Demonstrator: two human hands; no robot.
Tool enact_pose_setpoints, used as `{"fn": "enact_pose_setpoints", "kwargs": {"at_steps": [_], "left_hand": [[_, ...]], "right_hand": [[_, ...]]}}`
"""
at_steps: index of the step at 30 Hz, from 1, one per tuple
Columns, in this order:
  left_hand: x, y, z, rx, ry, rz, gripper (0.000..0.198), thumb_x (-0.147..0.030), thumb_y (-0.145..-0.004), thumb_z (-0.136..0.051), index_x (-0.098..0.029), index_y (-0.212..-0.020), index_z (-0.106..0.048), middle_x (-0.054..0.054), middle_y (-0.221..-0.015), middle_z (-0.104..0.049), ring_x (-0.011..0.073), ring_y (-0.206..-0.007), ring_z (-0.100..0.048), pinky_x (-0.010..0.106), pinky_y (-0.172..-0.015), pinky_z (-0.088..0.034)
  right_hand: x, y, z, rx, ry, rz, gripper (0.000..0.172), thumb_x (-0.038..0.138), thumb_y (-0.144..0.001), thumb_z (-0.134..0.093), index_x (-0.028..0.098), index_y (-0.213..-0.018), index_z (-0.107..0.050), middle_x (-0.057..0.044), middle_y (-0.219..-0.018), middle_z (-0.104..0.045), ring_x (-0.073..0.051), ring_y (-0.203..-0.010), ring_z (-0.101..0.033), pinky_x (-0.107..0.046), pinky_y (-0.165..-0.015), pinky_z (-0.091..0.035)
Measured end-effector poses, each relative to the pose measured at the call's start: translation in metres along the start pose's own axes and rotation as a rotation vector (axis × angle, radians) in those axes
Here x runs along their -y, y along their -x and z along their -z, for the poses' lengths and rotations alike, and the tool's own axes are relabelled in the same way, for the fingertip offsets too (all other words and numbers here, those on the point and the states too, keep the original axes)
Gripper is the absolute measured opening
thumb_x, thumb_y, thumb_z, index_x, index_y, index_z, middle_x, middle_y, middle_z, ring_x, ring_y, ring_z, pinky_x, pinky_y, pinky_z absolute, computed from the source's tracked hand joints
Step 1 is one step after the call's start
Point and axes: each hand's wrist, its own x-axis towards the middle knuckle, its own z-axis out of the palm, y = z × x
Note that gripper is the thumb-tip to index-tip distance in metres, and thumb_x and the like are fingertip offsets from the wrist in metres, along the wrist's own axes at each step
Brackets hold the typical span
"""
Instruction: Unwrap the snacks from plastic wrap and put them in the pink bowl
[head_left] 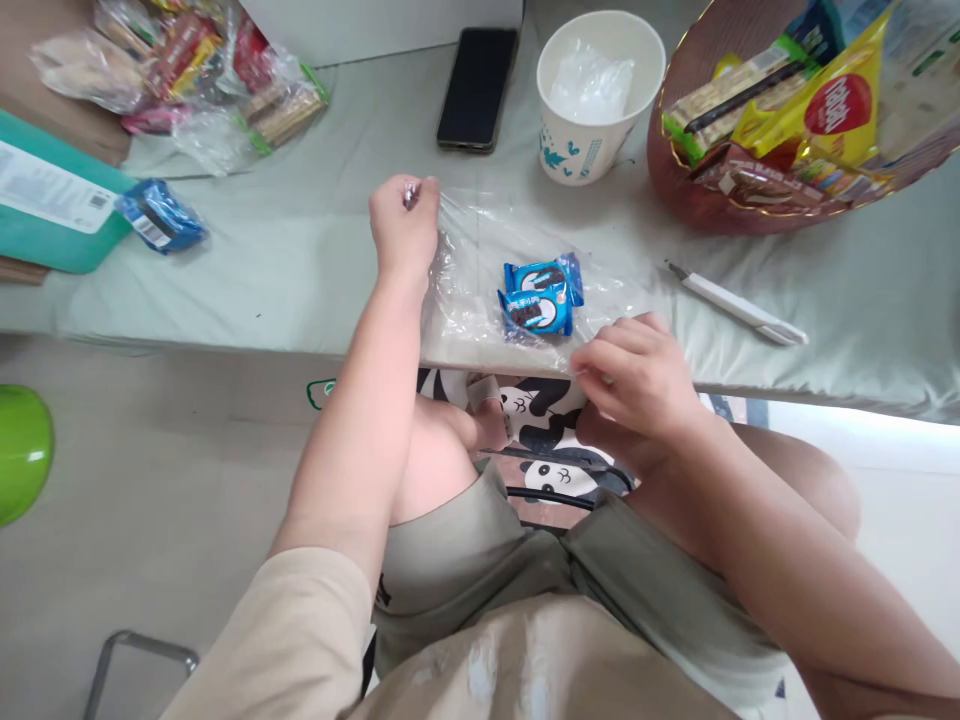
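A clear plastic bag lies spread on the cloth-covered table in front of me. Two small blue cookie packets rest at its middle, one overlapping the other; I cannot tell whether they are inside the bag or on top. My left hand is closed on the bag's far left corner, fingers curled tight. At the near right edge, my right hand pinches the film between thumb and fingers. The plastic is stretched between both hands.
Behind the bag are a black phone and a paper cup with crumpled clear plastic inside. A snack-filled basket and a white cutter pen are on the right. Wrapped snacks, another blue packet and a teal box lie left.
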Motion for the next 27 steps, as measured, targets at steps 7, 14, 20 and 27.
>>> {"fn": "enact_pose_setpoints", "kwargs": {"at_steps": [7,14,20,27], "left_hand": [[-0.038,0.077,0.046,0.045,0.209,-0.480,0.014,-0.021,-0.097,-0.059,-0.023,-0.083,-0.057,-0.001,-0.082,-0.062,0.0115,-0.076,-0.057,0.031,-0.071,-0.047],[-0.051,0.111,0.057,0.519,-0.087,-0.490,0.010,-0.025,-0.086,-0.061,-0.023,-0.077,-0.066,-0.001,-0.074,-0.069,0.0136,-0.058,-0.054,0.033,-0.065,-0.044],[-0.052,0.107,0.071,0.703,-0.126,-0.393,0.017,-0.029,-0.082,-0.063,-0.023,-0.066,-0.064,-0.006,-0.048,-0.052,0.0113,-0.048,-0.044,0.028,-0.054,-0.035],[-0.044,0.102,0.082,1.073,-0.482,-0.181,0.037,-0.034,-0.079,-0.062,-0.024,-0.044,-0.058,-0.003,-0.045,-0.056,0.0123,-0.042,-0.048,0.029,-0.045,-0.030]], "right_hand": [[0.007,-0.002,0.000,0.141,-0.080,-0.315,0.036,0.034,-0.095,-0.050,0.023,-0.123,-0.070,0.003,-0.061,-0.067,-0.017,-0.054,-0.057,-0.032,-0.062,-0.042],[-0.009,-0.022,-0.001,-0.150,-0.190,-0.553,0.051,0.025,-0.089,-0.055,0.026,-0.140,-0.054,-0.009,-0.119,-0.075,-0.016,-0.067,-0.067,-0.033,-0.060,-0.053],[-0.016,-0.039,-0.011,-0.196,-0.119,-0.426,0.041,0.027,-0.091,-0.055,0.026,-0.131,-0.057,-0.015,-0.143,-0.063,-0.032,-0.132,-0.061,-0.051,-0.098,-0.056],[0.004,-0.054,-0.023,0.143,-0.100,-0.342,0.058,0.039,-0.081,-0.068,0.023,-0.136,-0.058,-0.015,-0.144,-0.063,-0.038,-0.132,-0.058,-0.056,-0.109,-0.046]]}}
